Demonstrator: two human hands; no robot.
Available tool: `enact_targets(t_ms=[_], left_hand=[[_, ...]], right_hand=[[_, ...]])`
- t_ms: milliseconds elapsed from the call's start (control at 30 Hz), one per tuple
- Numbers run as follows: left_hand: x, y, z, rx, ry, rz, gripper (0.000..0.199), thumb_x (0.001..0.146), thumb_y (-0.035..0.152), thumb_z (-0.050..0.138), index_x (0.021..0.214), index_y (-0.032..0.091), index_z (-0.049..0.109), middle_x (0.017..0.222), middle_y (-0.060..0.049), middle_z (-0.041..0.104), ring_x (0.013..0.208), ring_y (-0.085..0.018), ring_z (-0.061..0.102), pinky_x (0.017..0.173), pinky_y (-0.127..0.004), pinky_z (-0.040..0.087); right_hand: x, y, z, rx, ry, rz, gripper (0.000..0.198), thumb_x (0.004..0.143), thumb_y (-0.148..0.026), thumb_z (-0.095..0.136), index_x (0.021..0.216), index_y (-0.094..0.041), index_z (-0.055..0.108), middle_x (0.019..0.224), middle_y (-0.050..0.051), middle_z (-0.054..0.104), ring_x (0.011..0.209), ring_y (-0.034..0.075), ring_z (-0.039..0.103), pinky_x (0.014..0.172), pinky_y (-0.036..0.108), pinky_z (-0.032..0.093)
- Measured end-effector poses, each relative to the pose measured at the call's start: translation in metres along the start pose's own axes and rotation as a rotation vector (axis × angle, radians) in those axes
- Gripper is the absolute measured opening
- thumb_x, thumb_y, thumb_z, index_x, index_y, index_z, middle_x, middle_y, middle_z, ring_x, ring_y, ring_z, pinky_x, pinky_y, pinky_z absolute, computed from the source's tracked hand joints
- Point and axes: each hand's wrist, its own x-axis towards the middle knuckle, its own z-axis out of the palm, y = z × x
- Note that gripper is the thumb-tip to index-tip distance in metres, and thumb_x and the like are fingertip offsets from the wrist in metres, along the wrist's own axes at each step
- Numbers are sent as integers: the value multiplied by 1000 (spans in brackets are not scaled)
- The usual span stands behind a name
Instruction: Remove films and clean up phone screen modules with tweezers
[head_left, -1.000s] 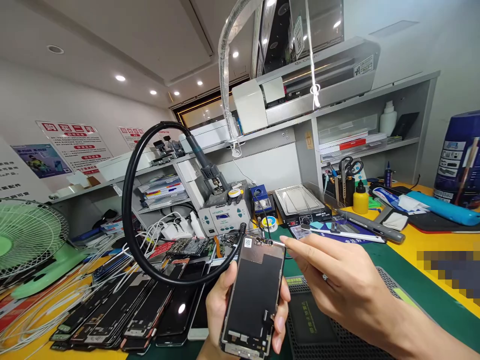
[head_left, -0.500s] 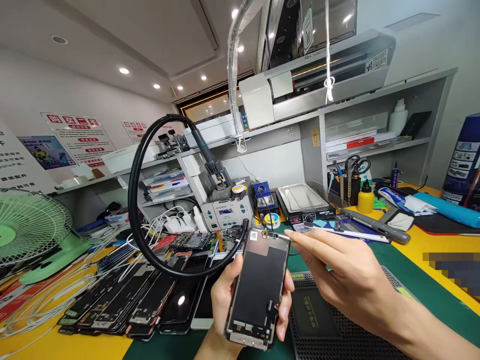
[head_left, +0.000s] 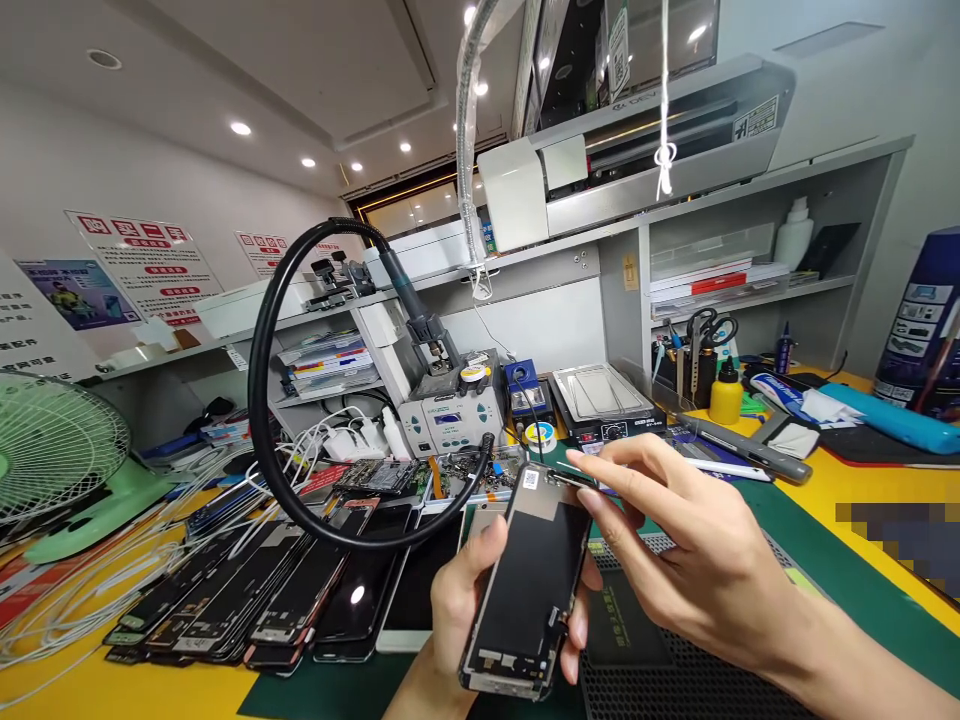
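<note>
My left hand [head_left: 469, 590] is closed around a phone screen assembly [head_left: 525, 570], thumb on one long edge and fingertips on the other. Its dark back faces me, with a small white code sticker near the upper end and bare flex parts at the lower end. At the top right corner, my right hand [head_left: 682, 540] pinches slim metal tweezers [head_left: 576, 474] between thumb and fingers. Their tips lie at the small parts along the screen's top edge; whether they grip anything there I cannot tell.
Rows of phone screens [head_left: 232, 590] lie at left beside tangled white cables [head_left: 60, 640]. A black hose [head_left: 259, 400] loops above them from the rework station [head_left: 450, 425]. A perforated black mat [head_left: 697, 670] lies under my hands; a heating plate [head_left: 604, 400] stands behind.
The screen assembly has tilted slightly and shifted a little right. My right hand's fingers have bent and drawn together on the tweezers at its top corner. The view has shifted slightly.
</note>
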Motion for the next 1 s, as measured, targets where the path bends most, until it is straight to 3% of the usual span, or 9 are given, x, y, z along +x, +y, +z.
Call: enact_targets(t_ms=[167, 333, 1000], left_hand=[[0, -4, 3, 82, 69, -26, 78, 81, 73, 54, 103, 0, 72, 74, -11, 68, 58, -16, 68, 52, -20, 49], [2, -4, 4, 73, 79, -40, 77, 80, 73, 55, 101, 1, 74, 73, -12, 70, 57, -16, 68, 52, -19, 48], [1, -6, 10, 155, 210, 26, 69, 77, 71, 62, 92, 5, 75, 70, -12, 69, 54, -15, 64, 52, -22, 50]], right_hand=[[-1, 0, 1, -26, -23, 11, 33, 92, -6, 59, 124, -13, 65, 107, 13, 59, 82, 17, 63, 63, 27, 52], [-2, 0, 0, -44, -29, -9, 32, 93, -5, 59, 123, -12, 65, 107, 13, 59, 71, 13, 59, 57, 26, 48], [1, -2, -1, 71, -19, 6, 32, 91, -2, 58, 120, -10, 65, 101, 14, 60, 80, 17, 61, 64, 29, 53]])
